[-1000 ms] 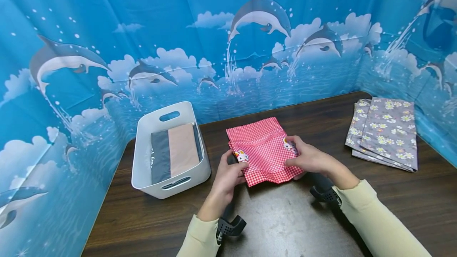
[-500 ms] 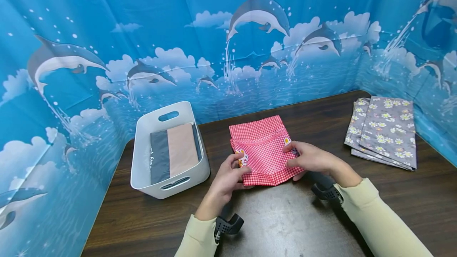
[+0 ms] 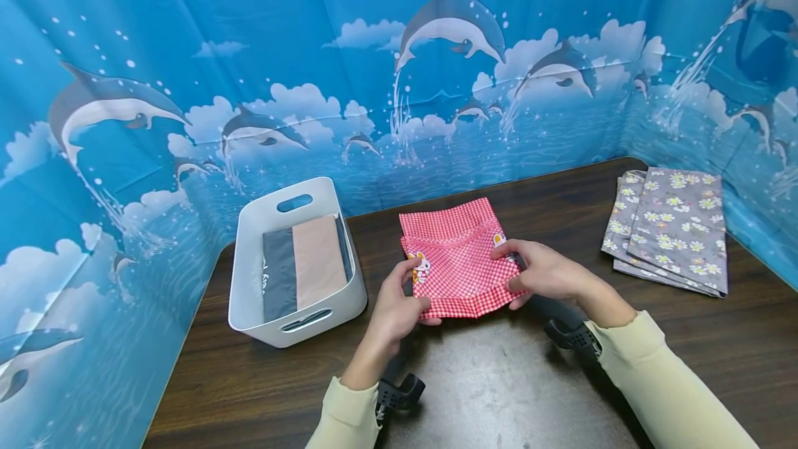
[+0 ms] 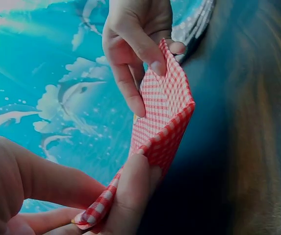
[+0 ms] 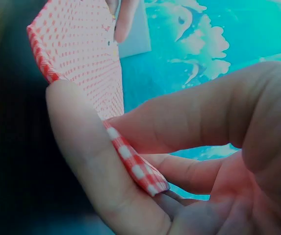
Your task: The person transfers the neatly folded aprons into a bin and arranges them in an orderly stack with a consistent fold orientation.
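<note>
A folded red-and-white checked cloth [image 3: 461, 262] with rabbit prints lies at the middle of the table. The left hand [image 3: 395, 303] pinches its near left corner, thumb on one side and fingers on the other. At the near right corner the right hand [image 3: 545, 272] grips the cloth in the same way. Close up in the left wrist view, the cloth [image 4: 162, 103] bends between both hands, its near edge raised. The right wrist view shows the cloth's edge [image 5: 133, 161] held between thumb and fingers.
A white bin [image 3: 249, 262] with folded grey and pink fabric [image 3: 319, 262] stands at the left. Grey daisy-patterned cloths [image 3: 678, 234] lie stacked at the right of the dark wooden table [image 3: 249, 393]. A blue dolphin curtain [image 3: 374, 54] hangs behind.
The near edge of the checked cloth has moved slightly up and away from the body. The left hand has shifted its hold along the left edge; the right still grips the right side.
</note>
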